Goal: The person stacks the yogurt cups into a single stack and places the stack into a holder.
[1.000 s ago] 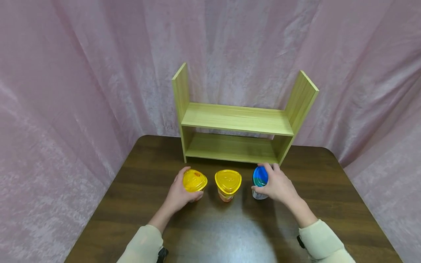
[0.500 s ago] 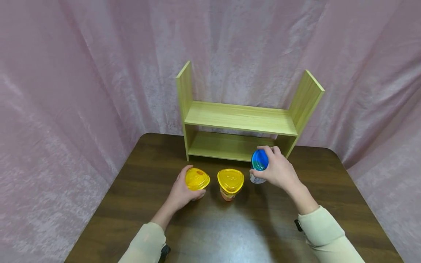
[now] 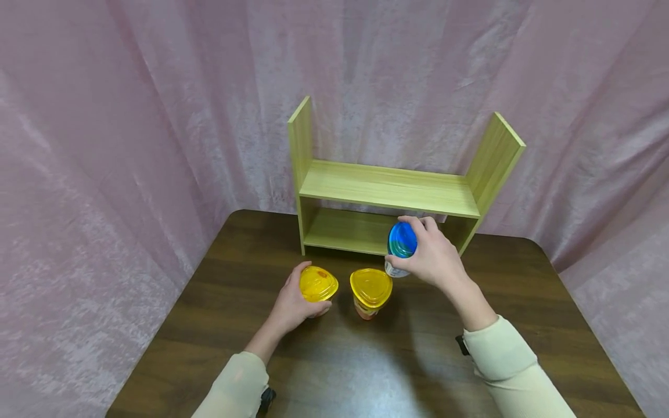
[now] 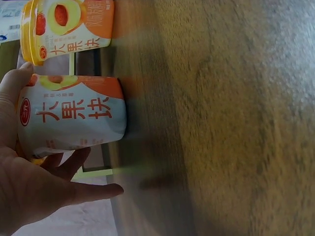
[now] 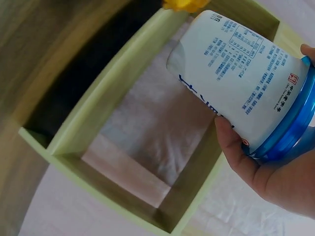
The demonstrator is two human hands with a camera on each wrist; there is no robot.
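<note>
My right hand (image 3: 431, 258) grips a blue-lidded white cup (image 3: 401, 244) and holds it in the air in front of the lower shelf of a small wooden rack (image 3: 389, 188). The right wrist view shows the cup (image 5: 241, 78) with blue print, tilted, with my fingers (image 5: 241, 162) round its lid end. My left hand (image 3: 295, 302) is curled round a yellow-lidded cup (image 3: 317, 284) that stands on the dark wooden table (image 3: 340, 371). In the left wrist view that cup (image 4: 74, 120) carries red characters. A second yellow-lidded cup (image 3: 370, 289) stands just to its right, untouched.
The two-tier rack stands at the table's far edge against a pink curtain (image 3: 130, 116) that wraps round the back and sides. The rack's upper shelf (image 3: 389, 188) and lower shelf (image 3: 347, 232) hold nothing. The table's rounded corners lie at far left and far right.
My right hand has lifted the blue-lidded cup off the table and carried it up and left toward the rack. My left hand has stayed on its yellow-lidded cup.
</note>
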